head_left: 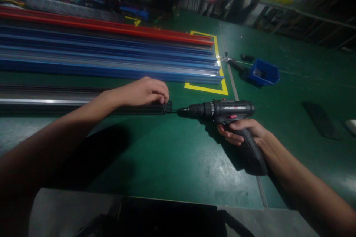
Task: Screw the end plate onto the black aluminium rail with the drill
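My right hand is wrapped round the handle of a black cordless drill, which lies level above the green tabletop and points left. Its thin bit reaches the end of a long dark metal profile with a bright silver strip. At that end sits a small black end piece. My left hand bends over the profile there, fingers curled and pinched down close to the end piece. What the fingertips hold, if anything, is hidden.
Several blue profiles and a red profile lie parallel behind, their ends inside yellow tape. A blue bin stands at the right, beside a dark tool. A dark flat object lies farther right.
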A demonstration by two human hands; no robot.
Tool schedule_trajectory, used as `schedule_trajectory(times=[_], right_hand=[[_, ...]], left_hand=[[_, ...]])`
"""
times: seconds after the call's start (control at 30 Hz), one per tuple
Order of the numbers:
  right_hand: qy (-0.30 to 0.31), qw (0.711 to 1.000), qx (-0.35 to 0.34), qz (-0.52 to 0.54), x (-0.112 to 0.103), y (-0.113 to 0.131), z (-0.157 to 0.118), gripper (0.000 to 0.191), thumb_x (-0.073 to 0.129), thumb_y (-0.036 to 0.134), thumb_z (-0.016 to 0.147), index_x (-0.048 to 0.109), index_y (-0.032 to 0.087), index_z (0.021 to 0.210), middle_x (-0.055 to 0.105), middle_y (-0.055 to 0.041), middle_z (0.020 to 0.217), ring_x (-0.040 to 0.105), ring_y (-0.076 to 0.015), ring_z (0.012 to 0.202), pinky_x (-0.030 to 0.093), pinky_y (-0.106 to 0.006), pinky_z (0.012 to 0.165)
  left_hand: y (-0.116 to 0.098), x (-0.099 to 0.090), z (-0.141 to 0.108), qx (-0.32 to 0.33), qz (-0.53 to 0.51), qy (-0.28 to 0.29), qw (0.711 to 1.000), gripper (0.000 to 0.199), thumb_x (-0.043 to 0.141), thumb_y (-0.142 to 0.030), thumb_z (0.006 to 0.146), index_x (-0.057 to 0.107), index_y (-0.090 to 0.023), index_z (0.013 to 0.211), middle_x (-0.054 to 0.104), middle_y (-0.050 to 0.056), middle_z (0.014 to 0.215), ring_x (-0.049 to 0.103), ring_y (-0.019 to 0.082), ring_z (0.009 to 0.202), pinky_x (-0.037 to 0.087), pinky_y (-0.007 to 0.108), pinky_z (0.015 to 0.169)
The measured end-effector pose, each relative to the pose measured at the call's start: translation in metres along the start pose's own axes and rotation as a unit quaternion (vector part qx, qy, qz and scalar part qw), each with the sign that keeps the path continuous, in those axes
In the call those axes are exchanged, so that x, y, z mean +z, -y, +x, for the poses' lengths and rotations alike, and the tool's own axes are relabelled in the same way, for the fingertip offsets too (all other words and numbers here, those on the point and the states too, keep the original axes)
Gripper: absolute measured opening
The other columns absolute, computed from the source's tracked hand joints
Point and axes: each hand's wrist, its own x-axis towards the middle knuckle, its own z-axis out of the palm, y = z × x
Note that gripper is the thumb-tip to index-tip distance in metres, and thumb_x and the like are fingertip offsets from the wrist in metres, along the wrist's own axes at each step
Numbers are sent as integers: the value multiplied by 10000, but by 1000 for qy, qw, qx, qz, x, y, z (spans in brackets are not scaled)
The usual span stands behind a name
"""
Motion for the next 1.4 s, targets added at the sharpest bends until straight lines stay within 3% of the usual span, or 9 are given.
schedule_trajectory(times=[0.8, 1.0, 1.4], right_hand=[[-31, 999, 17, -19, 3, 2, 0, 205, 708, 246, 920, 727, 49, 971, 653, -60, 839, 460, -40, 484, 524, -179, 506], [-1, 1000, -2, -6, -1, -1, 1, 232, 661, 231, 952, 730, 35, 1055, 657, -64, 849, 448, -40, 497, 534, -160, 532], [-7, 1000, 7, -4, -1, 0, 0, 273, 651, 217, 932, 739, 29, 1111, 662, -76, 877, 455, -51, 510, 493, -177, 526]], left_hand=[[0, 0, 0, 2, 8, 6, 1000, 229, 575, -184, 935, 790, -227, 867, 771, 1, 901, 698, 107, 788, 520, 227, 775], [0, 0, 0, 3, 4, 0, 1000, 217, 591, -188, 930, 792, -226, 859, 778, 2, 906, 704, 111, 794, 523, 222, 763], [3, 0, -2, -1, -7, 2, 1000, 205, 610, -184, 927, 800, -237, 873, 779, 1, 926, 701, 116, 804, 517, 241, 799]])
